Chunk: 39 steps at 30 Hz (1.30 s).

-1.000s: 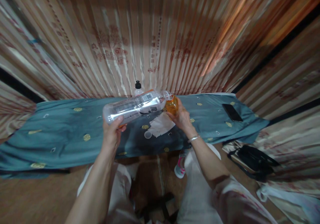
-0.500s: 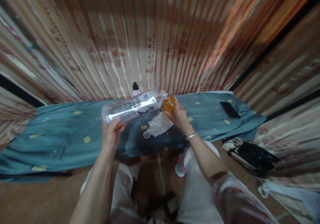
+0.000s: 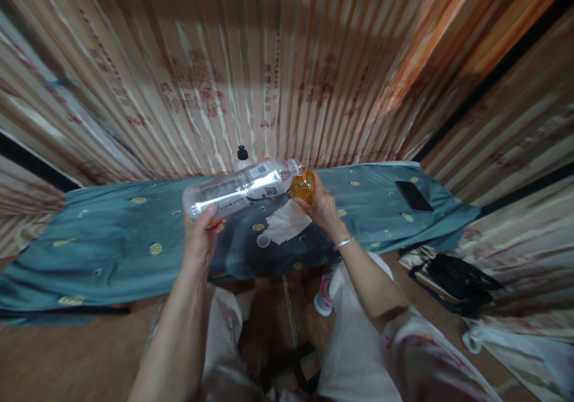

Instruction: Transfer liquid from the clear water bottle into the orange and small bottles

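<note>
A clear plastic bottle (image 3: pixel 237 191) with a printed label lies tilted almost level in the air, its mouth toward the right. My left hand (image 3: pixel 201 231) is wrapped round its base end. My right hand (image 3: pixel 323 207) holds a small amber, see-through container (image 3: pixel 304 185) right at the bottle's mouth; whether the rims touch I cannot tell. Below them a crumpled white tissue (image 3: pixel 287 221) rests on the cloth, with a small round whitish cap (image 3: pixel 263 240) at its left. Behind the plastic bottle stands another bottle with a black top (image 3: pixel 243 152), its body mostly hidden.
A blue-green patterned cloth (image 3: pixel 121 234) covers the long narrow table. Toward its right end lies a black phone (image 3: pixel 413 196). Pleated curtains (image 3: pixel 242 61) hang behind and at both sides. On the floor at the right sits a black bag (image 3: pixel 457 279).
Both hands stay nearly where they were, the bottle's mouth still at the amber container. The bottle and container have shifted only very slightly.
</note>
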Each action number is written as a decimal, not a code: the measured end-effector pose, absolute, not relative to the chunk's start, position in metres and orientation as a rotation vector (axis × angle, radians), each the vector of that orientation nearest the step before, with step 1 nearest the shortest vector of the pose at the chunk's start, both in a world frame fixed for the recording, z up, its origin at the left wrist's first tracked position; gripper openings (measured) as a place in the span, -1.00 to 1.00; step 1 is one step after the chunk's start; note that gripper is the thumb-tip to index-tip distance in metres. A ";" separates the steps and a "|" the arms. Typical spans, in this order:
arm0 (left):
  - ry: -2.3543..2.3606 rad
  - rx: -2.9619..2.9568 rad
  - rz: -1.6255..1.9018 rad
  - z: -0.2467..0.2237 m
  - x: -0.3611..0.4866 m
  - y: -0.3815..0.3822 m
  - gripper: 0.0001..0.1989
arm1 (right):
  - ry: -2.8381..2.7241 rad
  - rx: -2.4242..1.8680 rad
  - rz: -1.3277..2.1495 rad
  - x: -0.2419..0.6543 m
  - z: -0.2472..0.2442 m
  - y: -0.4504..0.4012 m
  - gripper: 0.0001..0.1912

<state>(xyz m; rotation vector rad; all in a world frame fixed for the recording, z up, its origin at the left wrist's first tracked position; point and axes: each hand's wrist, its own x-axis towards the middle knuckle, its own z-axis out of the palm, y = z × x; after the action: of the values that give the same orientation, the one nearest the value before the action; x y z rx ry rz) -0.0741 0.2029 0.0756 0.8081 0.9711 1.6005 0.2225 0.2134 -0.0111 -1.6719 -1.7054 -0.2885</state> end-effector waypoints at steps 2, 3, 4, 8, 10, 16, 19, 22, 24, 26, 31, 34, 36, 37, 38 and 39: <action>0.973 0.815 1.601 0.076 -0.075 0.203 -0.33 | -1.709 -1.684 -0.297 0.222 -0.010 0.213 -0.02; 0.977 0.819 1.602 0.076 -0.075 0.203 -0.34 | -1.713 -1.686 -0.296 0.222 -0.010 0.212 -0.02; 0.980 0.825 1.602 0.076 -0.076 0.204 -0.34 | -1.716 -1.687 -0.291 0.221 -0.010 0.212 -0.02; 0.964 0.864 1.591 0.075 -0.078 0.204 -0.36 | -1.717 -1.679 -0.266 0.221 -0.009 0.211 -0.03; 0.964 0.865 1.596 0.075 -0.077 0.204 -0.37 | -1.710 -1.681 -0.264 0.221 -0.009 0.212 -0.03; 0.982 0.836 1.607 0.074 -0.078 0.205 -0.38 | -1.706 -1.708 -0.240 0.220 -0.010 0.210 -0.02; 0.987 0.850 1.599 0.072 -0.080 0.205 -0.39 | -1.711 -1.721 -0.219 0.220 -0.008 0.208 -0.02; 0.982 0.860 1.611 0.072 -0.080 0.205 -0.39 | -1.722 -1.735 -0.222 0.219 -0.006 0.207 -0.02; 0.978 0.851 1.627 0.073 -0.080 0.205 -0.40 | -1.723 -1.737 -0.242 0.218 -0.006 0.207 -0.05; 0.970 0.844 1.634 0.073 -0.079 0.205 -0.42 | -1.719 -1.725 -0.254 0.217 -0.005 0.207 -0.07; 0.976 0.840 1.629 0.071 -0.081 0.205 -0.45 | -1.729 -1.698 -0.252 0.216 -0.005 0.207 -0.10; 0.974 0.858 1.633 0.069 -0.081 0.206 -0.44 | -1.729 -1.690 -0.225 0.216 -0.004 0.207 -0.09; 0.974 0.852 1.631 0.068 -0.081 0.206 -0.41 | -1.723 -1.695 -0.209 0.216 -0.003 0.207 -0.07; 0.976 0.845 1.629 0.068 -0.081 0.206 -0.41 | -1.720 -1.701 -0.206 0.216 -0.003 0.207 -0.07; 0.978 0.839 1.629 0.068 -0.081 0.206 -0.40 | -1.720 -1.706 -0.205 0.216 -0.003 0.206 -0.07; 0.975 0.839 1.630 0.068 -0.081 0.206 -0.40 | -1.721 -1.709 -0.208 0.216 -0.003 0.206 -0.07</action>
<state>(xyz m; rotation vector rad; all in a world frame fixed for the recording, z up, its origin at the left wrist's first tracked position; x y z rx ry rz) -0.0809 0.2062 0.0679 0.8391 0.9753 1.6299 0.2161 0.2062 -0.0029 -1.7095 -1.7206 -0.2077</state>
